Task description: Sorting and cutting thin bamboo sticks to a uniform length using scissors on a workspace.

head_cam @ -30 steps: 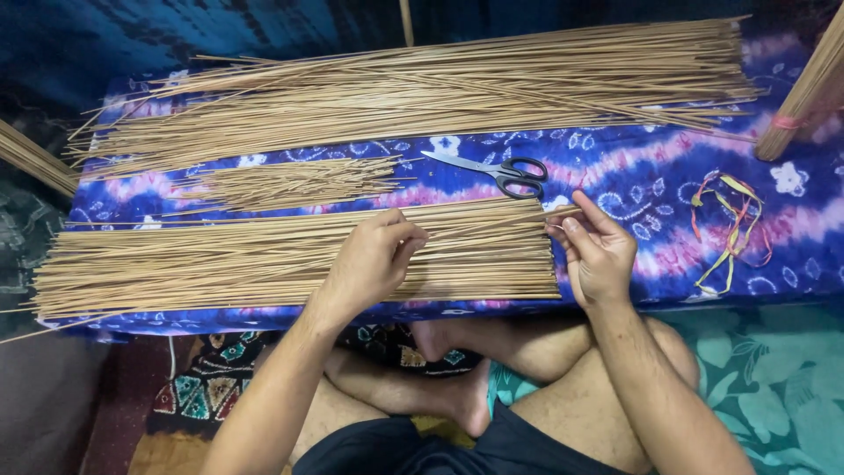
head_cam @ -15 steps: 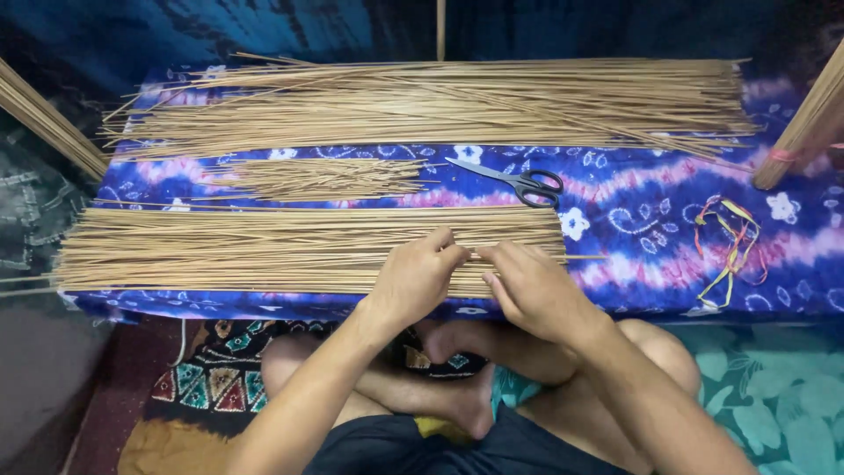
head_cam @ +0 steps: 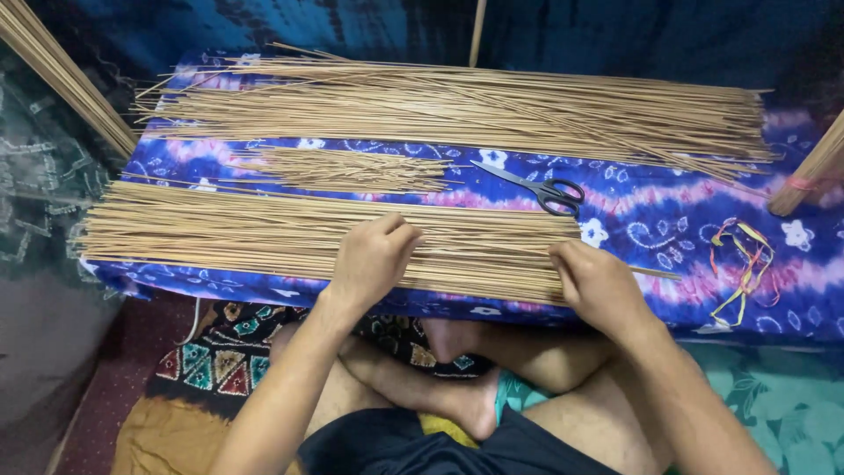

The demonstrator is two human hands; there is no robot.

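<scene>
— Tan sticks (head_cam: 290, 233) lie in a long flat layer along the near edge of the blue patterned cloth (head_cam: 668, 224), running from nine o'clock to three o'clock. What is each hand doing with them?

— Starting at nine o'clock: the left hand (head_cam: 369, 259) rests palm down on the middle of the layer, fingers bent and spread loosely over the sticks. It presses rather than grasps; nothing is pinched that I can see.

— And the other one?

— The right hand (head_cam: 598, 281) sits at the layer's three o'clock end, curled over the stick tips. Whether the fingers are closed round any sticks I cannot tell; the knuckles hide them.

— How would you do this evening-up well?

— My judgement: keep the left palm flat and light so the sticks can slide, and push the ends square with the right, without lifting any out of the row.

— What else is on the cloth?

— A small heap of short pieces (head_cam: 352, 169) at twelve o'clock of the left hand, a larger sheaf (head_cam: 457, 105) beyond it, scissors (head_cam: 541, 186) at twelve o'clock of the right hand, apart from it, and coloured bands (head_cam: 743, 259) at three o'clock.
</scene>
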